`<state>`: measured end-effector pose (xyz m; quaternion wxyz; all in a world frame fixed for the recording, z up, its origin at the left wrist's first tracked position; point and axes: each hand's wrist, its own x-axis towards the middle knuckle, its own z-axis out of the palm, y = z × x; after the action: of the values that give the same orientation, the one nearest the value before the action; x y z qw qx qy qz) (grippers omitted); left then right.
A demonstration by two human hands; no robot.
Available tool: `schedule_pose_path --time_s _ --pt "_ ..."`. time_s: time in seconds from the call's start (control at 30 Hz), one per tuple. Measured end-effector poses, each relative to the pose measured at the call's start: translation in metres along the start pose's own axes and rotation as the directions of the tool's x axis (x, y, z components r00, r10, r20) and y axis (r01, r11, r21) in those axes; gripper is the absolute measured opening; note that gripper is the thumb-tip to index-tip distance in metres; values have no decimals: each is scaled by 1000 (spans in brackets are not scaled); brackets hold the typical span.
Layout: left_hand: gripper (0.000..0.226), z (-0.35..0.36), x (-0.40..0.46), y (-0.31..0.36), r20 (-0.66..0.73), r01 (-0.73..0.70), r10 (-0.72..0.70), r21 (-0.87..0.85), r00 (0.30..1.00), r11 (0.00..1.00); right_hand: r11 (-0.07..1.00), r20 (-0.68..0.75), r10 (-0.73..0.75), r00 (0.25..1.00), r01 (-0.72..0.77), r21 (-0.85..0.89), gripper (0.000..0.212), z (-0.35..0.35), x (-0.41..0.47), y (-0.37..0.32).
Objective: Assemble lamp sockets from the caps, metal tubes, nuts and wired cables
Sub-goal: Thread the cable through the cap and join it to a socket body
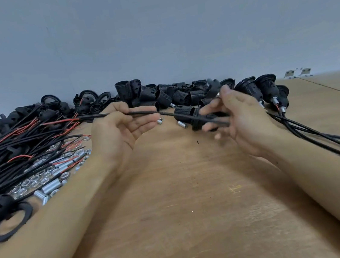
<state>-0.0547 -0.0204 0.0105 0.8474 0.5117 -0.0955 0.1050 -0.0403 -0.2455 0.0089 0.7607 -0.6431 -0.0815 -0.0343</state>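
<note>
Two bare forearms are reaching forward over a wooden worktop [177, 206] that is meeting a grey wall. The left hand [119, 126], palm up with fingers loosely curled, is pinching a black cable [143, 111] between thumb and fingers. The cable is running rightwards across the gap into the right hand [234, 115], whose fingers are curling round its other end; this hand is blurred, and a black cap [213, 86] is showing just above its fingertips, though whether the hand is holding it cannot be told. A threaded black socket body [184, 113] is lying just behind the cable, between the hands. To the left, a heap of wired cables [10, 151] is sprawling over silver nuts [37, 178] and metal tubes [50, 187]. Loose socket bodies are piling along the wall. At right, assembled sockets [268, 87] are standing with their cables trailing towards the viewer.
</note>
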Motion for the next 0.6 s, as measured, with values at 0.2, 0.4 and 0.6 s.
schedule_pose_path --time_s 0.2,0.4,0.6 --pt "30 1 3 -4 -77 -57 71 179 994 982 954 154 293 944 -300 23 36 2 -2 -2" --pt "21 0 2 -7 -33 -51 58 193 998 980 973 56 230 972 -230 4 37 4 0 5" --pt "30 24 -22 -31 291 -4 -157 485 944 875 992 244 120 962 -124 0 34 11 -3 11"
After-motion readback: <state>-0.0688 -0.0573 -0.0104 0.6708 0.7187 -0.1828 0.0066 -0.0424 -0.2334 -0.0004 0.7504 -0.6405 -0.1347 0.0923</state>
